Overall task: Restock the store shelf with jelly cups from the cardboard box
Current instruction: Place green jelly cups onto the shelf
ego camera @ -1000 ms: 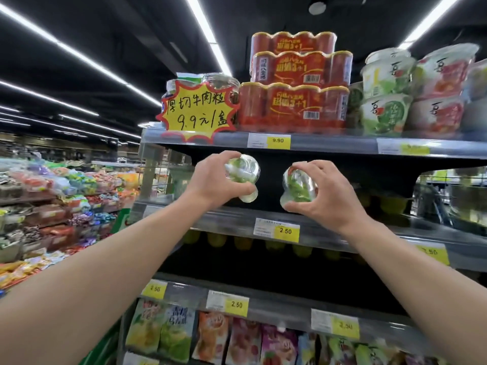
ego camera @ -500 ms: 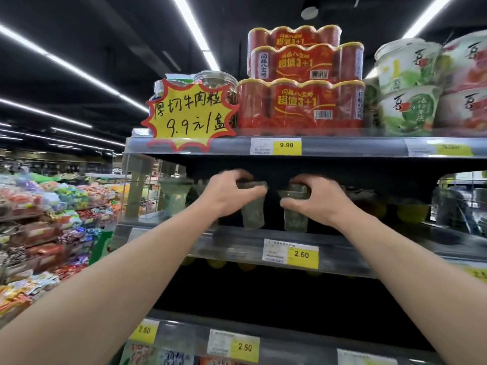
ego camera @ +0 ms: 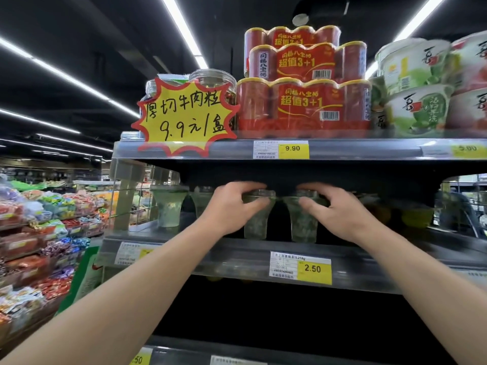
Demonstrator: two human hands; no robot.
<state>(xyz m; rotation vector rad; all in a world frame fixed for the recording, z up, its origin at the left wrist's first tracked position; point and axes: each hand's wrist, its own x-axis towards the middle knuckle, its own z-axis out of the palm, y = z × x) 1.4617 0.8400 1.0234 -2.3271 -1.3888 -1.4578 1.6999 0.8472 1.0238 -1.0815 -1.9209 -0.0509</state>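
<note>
Two clear greenish jelly cups stand upright side by side on the middle shelf (ego camera: pixel 237 248). My left hand (ego camera: pixel 232 206) grips the wide rim of the left jelly cup (ego camera: pixel 255 225). The right jelly cup (ego camera: pixel 303 225) is held the same way by my right hand (ego camera: pixel 340 212). Both cups' narrow bases sit at the shelf's front edge. Further left on the same shelf stand two more jelly cups (ego camera: pixel 168 209). The cardboard box is out of view.
The shelf above holds red can multipacks (ego camera: pixel 303 106), a clear jar behind a yellow price sign (ego camera: pixel 184 119) and large green and red tubs (ego camera: pixel 419 106). Yellow-green cups (ego camera: pixel 416 217) sit to the right on the middle shelf. A snack aisle (ego camera: pixel 39 233) runs along the left.
Both hands moved forward and down from in front of the shelf, turning the two cups upright and setting them on the middle shelf. The camera has come closer.
</note>
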